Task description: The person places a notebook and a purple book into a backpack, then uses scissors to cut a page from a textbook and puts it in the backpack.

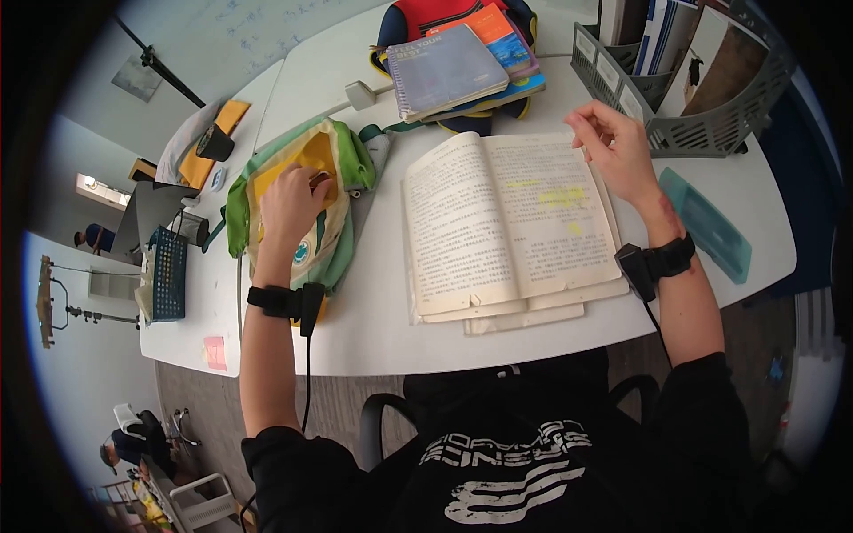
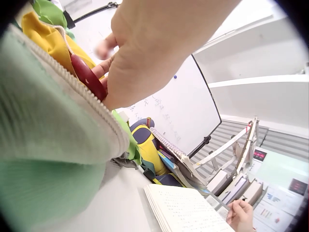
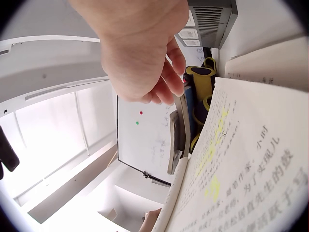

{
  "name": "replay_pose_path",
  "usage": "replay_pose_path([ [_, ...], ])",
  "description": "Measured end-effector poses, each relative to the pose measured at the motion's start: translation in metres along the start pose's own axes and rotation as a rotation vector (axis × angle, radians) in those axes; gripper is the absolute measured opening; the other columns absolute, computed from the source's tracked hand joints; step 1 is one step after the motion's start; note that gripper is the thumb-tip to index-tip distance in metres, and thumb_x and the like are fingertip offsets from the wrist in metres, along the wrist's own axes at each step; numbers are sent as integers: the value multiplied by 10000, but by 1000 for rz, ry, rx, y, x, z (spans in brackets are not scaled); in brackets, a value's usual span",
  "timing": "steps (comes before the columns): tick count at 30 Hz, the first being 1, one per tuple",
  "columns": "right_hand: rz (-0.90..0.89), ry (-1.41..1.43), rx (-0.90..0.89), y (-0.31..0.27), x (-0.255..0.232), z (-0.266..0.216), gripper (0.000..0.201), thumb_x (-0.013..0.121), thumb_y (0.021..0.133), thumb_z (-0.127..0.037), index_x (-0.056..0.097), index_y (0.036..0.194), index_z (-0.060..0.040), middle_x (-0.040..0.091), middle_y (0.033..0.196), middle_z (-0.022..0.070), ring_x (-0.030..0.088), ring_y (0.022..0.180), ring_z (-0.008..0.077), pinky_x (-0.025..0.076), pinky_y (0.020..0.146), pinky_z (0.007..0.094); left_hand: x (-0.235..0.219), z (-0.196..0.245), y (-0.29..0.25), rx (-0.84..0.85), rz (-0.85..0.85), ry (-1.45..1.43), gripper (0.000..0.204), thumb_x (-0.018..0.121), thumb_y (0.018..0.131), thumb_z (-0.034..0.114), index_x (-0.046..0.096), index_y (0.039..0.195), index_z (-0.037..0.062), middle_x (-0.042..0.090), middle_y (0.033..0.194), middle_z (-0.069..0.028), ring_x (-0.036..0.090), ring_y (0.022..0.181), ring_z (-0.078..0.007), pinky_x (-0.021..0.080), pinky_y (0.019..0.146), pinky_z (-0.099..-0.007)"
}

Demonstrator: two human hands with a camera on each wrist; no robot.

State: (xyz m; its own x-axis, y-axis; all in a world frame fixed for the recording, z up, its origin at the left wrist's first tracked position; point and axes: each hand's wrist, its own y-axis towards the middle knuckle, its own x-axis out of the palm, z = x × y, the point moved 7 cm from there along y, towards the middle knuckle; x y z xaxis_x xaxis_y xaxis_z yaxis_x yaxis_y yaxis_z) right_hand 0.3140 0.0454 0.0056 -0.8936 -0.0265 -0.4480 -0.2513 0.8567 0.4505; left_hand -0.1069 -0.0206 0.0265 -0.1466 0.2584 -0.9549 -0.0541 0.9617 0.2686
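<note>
My left hand (image 1: 291, 206) reaches into the open mouth of a green and yellow backpack (image 1: 355, 160) lying on the table. Its fingers hold a dark red, smooth, curved object (image 2: 88, 76), which sits against the yellow lining by the zipper; part of it is hidden by the bag and hand. An open book (image 1: 462, 231) with yellow highlighting on its right page lies before me. Above that page's upper right corner hovers my right hand (image 1: 615, 151), fingers loosely bent with nothing in them.
Behind the book, a spiral notebook (image 1: 449, 71) and other books lie stacked on a red and navy bag (image 1: 418, 18). A grey file rack (image 1: 657, 115) stands at the back right. Beside my right forearm lies a teal translucent case (image 1: 706, 226). A dark basket (image 1: 167, 275) sits far left.
</note>
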Motion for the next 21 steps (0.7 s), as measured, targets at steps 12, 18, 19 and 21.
replay_pose_path([
  [12, 46, 4, -50, -1, -1, -6, 250, 626, 988, -247, 676, 922, -10, 648, 657, 42, 585, 561, 83, 435, 527, 256, 14, -14, 15, -132, -40, -189, 234, 780, 814, 260, 716, 902, 52, 727, 903, -118, 695, 864, -307, 535, 743, -407],
  [18, 29, -6, -38, -2, 0, -9, 259, 623, 990, -256, 673, 910, -14, 643, 649, 37, 598, 569, 88, 443, 536, 258, 19, -12, 20, -104, -18, -195, 240, 776, 817, 263, 693, 875, 45, 714, 836, -115, 686, 842, -315, 526, 725, -414],
  [19, 30, -6, -38, -2, 0, -9, 259, 623, 990, -256, 673, 910, -14, 643, 649, 37, 598, 569, 88, 443, 536, 258, 21, -12, 21, -103, -18, -194, 240, 776, 817, 263, 693, 875, 45, 714, 836, -115, 686, 842, -315, 526, 725, -414],
  [21, 22, -19, -46, -1, 0, -10, 264, 622, 991, -263, 674, 913, -16, 643, 648, 36, 599, 570, 89, 444, 540, 259, 23, -12, 22, -163, -70, -156, 256, 772, 825, 270, 682, 896, 41, 709, 872, -119, 675, 868, -330, 520, 739, -418],
])
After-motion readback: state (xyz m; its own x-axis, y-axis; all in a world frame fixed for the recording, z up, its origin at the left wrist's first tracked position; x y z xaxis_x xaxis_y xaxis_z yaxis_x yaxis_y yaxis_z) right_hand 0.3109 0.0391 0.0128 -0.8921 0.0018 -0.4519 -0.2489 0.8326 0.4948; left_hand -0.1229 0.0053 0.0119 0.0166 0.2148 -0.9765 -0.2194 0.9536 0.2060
